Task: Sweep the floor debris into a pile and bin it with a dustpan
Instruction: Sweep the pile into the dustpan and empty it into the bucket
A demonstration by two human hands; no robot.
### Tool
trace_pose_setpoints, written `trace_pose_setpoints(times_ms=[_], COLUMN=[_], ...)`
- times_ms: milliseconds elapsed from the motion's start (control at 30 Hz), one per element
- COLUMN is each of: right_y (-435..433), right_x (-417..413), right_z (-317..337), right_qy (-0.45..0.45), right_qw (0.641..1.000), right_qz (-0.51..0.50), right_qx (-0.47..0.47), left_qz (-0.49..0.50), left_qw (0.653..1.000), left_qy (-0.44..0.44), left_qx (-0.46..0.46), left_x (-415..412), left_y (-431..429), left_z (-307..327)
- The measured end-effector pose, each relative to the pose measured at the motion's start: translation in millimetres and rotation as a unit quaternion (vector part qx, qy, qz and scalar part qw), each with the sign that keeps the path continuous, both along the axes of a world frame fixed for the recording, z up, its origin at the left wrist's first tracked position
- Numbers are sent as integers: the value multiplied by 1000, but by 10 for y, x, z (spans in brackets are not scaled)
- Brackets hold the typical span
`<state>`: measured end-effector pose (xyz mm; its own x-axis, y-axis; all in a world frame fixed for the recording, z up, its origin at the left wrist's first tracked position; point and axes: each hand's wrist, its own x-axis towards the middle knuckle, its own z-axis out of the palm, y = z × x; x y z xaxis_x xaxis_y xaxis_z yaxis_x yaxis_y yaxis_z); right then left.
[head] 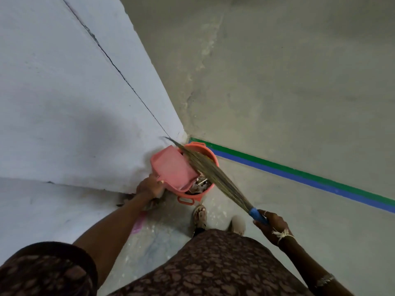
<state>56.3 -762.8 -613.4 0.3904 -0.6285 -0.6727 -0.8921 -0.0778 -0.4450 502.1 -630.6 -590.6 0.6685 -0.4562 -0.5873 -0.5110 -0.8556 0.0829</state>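
Gripping the pink dustpan (pixel 173 167) by its handle, the left hand (pixel 149 186) holds it tilted over the orange bin (pixel 212 154). The right hand (pixel 273 227) wraps the blue end of the broom (pixel 210 170), whose bristles cross the bin beside the pan, above the debris (pixel 201 184).

The person wears a dark brown garment (pixel 213 263) with paler blotches and a short, dark-hemmed left sleeve (pixel 49 272). The right hand (pixel 272 226) bears a thin ring (pixel 265 213). Frayed off-white thread (pixel 282 233) circles its wrist, and a silvery bangle (pixel 324 280) sits on the forearm. Sandals (pixel 199 214) cover the feet.
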Motion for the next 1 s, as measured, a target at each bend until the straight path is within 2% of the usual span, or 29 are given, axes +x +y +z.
trace_pose_setpoints(times_ms=[267,400,567,667,833,1000], right_y=[-389,-495,-442,-392,-156,273], right_x=[112,206,389,593,734,535], right_z=[215,412,655,771,932,980], right_qy=[-115,-159,-207,-224,-211,-227], right_qw=[983,967,939,928,916,863], right_qz=[-66,-104,-142,-170,-216,-346], right_qx=[123,170,237,244,265,291], left_qz=[103,190,277,230,101,92], left_qw=[976,927,856,863,908,899], left_qy=[21,74,124,90,-24,23], left_qx=[-189,-316,-419,-441,-406,-428], left_x=[-461,-730,-942,-996,-1161,-1423], left_y=[550,728,938,1140,1527,1894], left_z=[184,417,707,801,977,1055])
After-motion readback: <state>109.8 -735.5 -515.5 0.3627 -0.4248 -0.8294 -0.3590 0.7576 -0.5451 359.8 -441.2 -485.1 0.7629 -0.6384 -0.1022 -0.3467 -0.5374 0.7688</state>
